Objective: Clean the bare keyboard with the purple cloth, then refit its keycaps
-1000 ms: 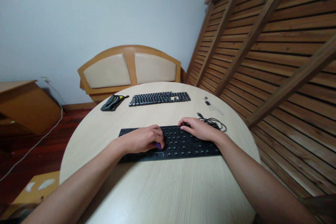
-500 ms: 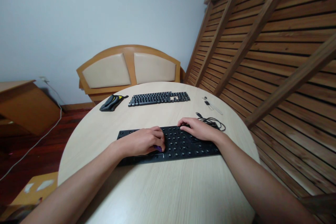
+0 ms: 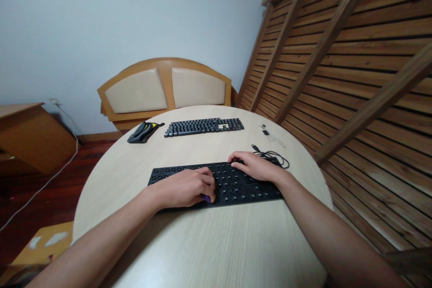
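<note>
A black keyboard base (image 3: 231,195), bare of its keycaps, lies on the round table in front of me, with rows of small switch stems showing. My left hand (image 3: 194,186) is closed over its middle. Pinched in those fingers, close against the base's near edge, is a small purple piece (image 3: 206,198); its kind is mostly hidden. My right hand (image 3: 254,165) grips the far edge of the base, fingers curled over the rim and thumb on the top face.
Loose keycaps (image 3: 202,127) stand in keyboard order at the back of the pale table (image 3: 209,247). A black and yellow item (image 3: 144,132) lies at the left. A coiled USB cable (image 3: 285,162) and small tools (image 3: 270,135) are to the right.
My left hand has shifted slightly right and nearer to me along the base, with the purple piece still in its fingers. The right hand stays in place.
</note>
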Action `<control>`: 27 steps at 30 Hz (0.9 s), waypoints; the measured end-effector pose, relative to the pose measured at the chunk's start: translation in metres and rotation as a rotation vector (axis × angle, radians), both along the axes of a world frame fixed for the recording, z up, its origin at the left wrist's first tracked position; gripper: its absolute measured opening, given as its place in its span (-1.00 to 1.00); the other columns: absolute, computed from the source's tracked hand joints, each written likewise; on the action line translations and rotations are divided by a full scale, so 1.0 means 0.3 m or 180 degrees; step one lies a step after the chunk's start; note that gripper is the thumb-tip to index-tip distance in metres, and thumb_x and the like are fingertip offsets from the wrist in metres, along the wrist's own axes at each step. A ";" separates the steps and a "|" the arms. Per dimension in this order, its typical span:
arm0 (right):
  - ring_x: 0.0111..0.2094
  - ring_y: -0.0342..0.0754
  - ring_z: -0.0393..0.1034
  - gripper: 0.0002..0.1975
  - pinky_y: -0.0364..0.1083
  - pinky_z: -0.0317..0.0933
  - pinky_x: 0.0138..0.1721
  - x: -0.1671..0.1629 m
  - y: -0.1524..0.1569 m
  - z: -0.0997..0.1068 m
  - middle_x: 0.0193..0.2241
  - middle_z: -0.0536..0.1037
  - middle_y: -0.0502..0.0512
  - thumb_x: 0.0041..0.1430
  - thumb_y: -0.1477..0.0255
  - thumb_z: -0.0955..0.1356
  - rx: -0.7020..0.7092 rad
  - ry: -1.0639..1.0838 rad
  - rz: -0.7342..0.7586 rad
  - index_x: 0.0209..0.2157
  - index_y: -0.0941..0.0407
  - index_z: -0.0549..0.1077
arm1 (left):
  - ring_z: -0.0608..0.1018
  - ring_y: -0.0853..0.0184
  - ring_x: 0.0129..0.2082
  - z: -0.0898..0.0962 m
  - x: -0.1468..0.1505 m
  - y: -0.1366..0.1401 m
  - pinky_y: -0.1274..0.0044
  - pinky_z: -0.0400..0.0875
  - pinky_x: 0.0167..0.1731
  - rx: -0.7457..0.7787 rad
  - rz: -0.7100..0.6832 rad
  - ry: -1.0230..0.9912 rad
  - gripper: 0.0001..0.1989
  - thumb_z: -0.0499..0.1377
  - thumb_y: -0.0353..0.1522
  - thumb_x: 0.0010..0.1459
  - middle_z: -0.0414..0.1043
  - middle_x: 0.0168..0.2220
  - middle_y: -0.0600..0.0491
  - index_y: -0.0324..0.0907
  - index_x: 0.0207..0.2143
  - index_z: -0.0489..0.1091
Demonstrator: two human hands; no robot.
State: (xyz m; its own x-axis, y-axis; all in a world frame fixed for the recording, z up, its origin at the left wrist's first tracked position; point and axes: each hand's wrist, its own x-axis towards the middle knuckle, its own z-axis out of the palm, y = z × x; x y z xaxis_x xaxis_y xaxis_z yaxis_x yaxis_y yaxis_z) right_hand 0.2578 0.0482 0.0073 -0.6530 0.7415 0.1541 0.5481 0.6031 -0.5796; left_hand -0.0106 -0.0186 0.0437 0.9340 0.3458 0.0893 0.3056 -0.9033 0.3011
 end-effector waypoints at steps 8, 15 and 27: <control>-0.10 0.01 0.44 -0.85 -0.01 0.25 -0.02 -0.001 -0.004 0.005 -0.14 0.57 0.12 0.31 0.41 0.29 -0.0014 -0.0041 0.0004 -0.15 0.09 0.47 | 0.49 0.33 -0.13 0.044 -0.025 0.013 0.47 0.34 0.00 -0.0808 -0.0095 -0.0432 -0.86 0.15 -0.45 0.32 0.54 -0.21 0.05 -0.13 -0.18 0.51; -0.10 0.02 0.44 -0.83 -0.01 0.25 -0.02 -0.002 -0.004 0.007 -0.13 0.57 0.13 0.31 0.40 0.28 0.0027 -0.0034 -0.0018 -0.14 0.10 0.48 | 0.47 0.30 -0.15 0.009 -0.169 0.138 0.41 0.34 -0.07 0.0093 0.0899 -0.0718 -0.88 0.10 -0.43 0.33 0.50 -0.21 0.03 -0.15 -0.19 0.44; -0.09 0.02 0.44 -0.82 0.00 0.25 -0.02 -0.002 -0.003 0.008 -0.13 0.57 0.14 0.32 0.38 0.27 0.0011 -0.0062 -0.0016 -0.14 0.10 0.47 | 0.41 0.23 -0.04 -0.039 -0.208 0.176 0.37 0.34 0.00 0.0360 0.1129 -0.0294 -0.82 0.08 -0.48 0.28 0.45 -0.15 0.01 -0.13 -0.19 0.46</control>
